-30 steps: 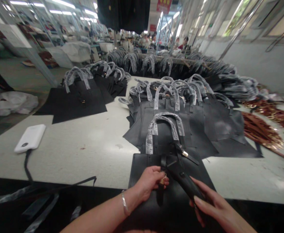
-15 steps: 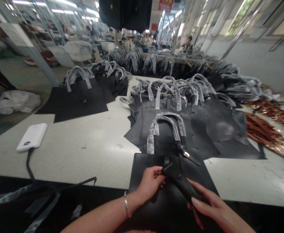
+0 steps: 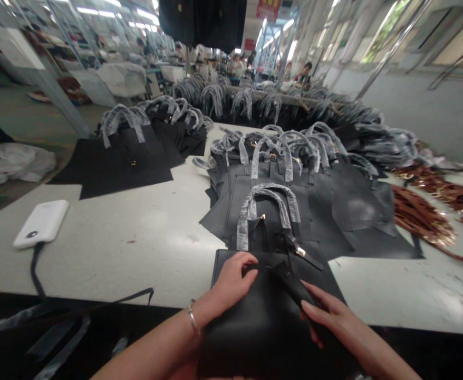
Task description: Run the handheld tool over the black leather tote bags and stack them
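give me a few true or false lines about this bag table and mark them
1. The left hand has a metal bangle at its wrist. True.
2. The right hand is empty. False: it grips a black strap on the black bag.
3. The handles of that bag are wrapped in grey film. True.
4. A white power bank with a black cable lies on the white table. True.
5. Brown straps lie left of the bags. False: the brown straps lie to the right.
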`<state>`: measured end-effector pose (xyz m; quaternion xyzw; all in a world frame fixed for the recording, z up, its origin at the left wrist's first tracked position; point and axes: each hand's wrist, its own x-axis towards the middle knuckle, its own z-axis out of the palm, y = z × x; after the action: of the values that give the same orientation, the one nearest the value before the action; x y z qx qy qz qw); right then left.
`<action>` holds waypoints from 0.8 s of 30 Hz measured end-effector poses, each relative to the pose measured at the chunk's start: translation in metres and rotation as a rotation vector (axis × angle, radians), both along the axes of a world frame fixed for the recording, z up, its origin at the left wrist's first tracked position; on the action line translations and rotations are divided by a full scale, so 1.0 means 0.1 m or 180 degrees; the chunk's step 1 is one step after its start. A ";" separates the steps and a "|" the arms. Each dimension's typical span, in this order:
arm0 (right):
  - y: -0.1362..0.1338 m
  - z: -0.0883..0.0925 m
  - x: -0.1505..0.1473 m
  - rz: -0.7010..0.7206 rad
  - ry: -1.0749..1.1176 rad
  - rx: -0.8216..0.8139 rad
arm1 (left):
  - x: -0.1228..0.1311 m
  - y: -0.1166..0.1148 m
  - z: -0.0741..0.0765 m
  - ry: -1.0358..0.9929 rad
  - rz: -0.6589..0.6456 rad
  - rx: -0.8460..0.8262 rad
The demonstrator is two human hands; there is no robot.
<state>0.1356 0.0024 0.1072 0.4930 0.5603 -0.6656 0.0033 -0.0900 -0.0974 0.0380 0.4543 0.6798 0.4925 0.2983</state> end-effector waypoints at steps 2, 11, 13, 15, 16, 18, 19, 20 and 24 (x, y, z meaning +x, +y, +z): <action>0.02 -0.04 -0.04 0.0169 -0.0054 -0.0119 | 0.11 -0.14 -0.12 0.0804 -0.0335 -0.0036; 0.08 0.00 -0.49 0.0350 0.0026 0.0332 | 0.39 -0.45 -0.41 0.2242 -0.1043 0.0241; 0.07 0.06 -0.52 0.0584 0.0061 0.0219 | 0.40 -0.49 -0.41 0.2334 -0.1021 0.0279; 0.05 0.10 -0.52 0.0842 0.0052 -0.0040 | 0.42 -0.52 -0.44 0.2419 -0.0982 0.0367; 0.05 0.12 -0.54 0.0945 0.0045 -0.0166 | 0.43 -0.53 -0.47 0.2456 -0.0948 0.0416; 0.05 0.12 -0.61 0.1078 0.0065 -0.0344 | 0.45 -0.53 -0.53 0.2511 -0.0837 0.0510; 0.06 0.11 -0.67 0.1122 0.0089 -0.0391 | 0.46 -0.52 -0.56 0.2533 -0.0781 0.0552; 0.07 0.09 -0.73 0.1151 0.0119 -0.0412 | 0.47 -0.52 -0.59 0.2555 -0.0743 0.0586; 0.18 0.04 -0.99 0.1240 0.0184 -0.0361 | 0.48 -0.51 -0.62 0.2634 -0.0702 0.0651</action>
<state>0.0362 0.0200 0.1114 0.3550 0.6065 -0.6968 0.1435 -0.0422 -0.1488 -0.0241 0.7103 0.6372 0.2991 0.0052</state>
